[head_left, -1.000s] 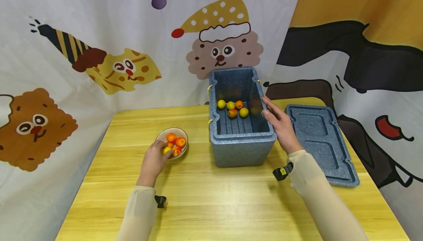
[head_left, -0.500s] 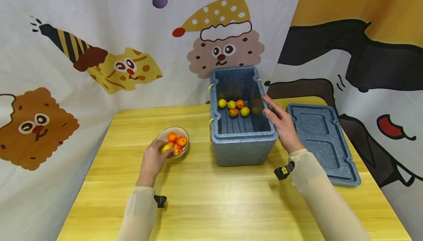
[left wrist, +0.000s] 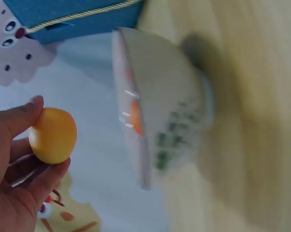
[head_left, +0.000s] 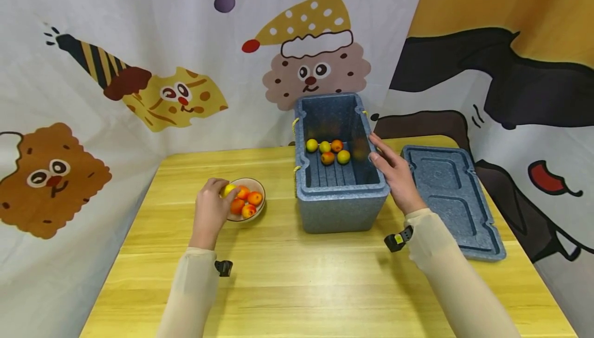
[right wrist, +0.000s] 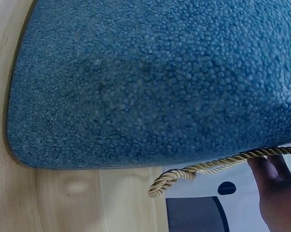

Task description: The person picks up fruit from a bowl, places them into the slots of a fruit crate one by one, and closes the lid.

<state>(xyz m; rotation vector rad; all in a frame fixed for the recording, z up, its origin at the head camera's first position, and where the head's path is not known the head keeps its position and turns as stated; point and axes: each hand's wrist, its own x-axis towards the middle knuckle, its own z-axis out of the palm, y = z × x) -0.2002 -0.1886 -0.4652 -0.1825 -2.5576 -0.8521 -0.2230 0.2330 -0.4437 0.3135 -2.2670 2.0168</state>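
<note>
While the yellow fruit [left wrist: 53, 135] was pinched by the left hand [head_left: 209, 212] above the edge of the bowl [left wrist: 169, 87], a slip could have been caused by smooth skin; the box [head_left: 343, 214] seemed merely touched by the right hand [head_left: 400, 181], straight-fingered but partly hidden.

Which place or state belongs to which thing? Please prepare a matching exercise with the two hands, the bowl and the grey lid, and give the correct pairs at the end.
Things:
1. Left hand
2. Right hand
3. Bowl
4. Grey lid

Places and states:
A. stands left of the box, with orange fruits inside
B. lies on the table, right of the box and off it
C. holds a yellow fruit
D. has its fingers at the box's right wall

Right pairs: 1-C, 2-D, 3-A, 4-B
</note>
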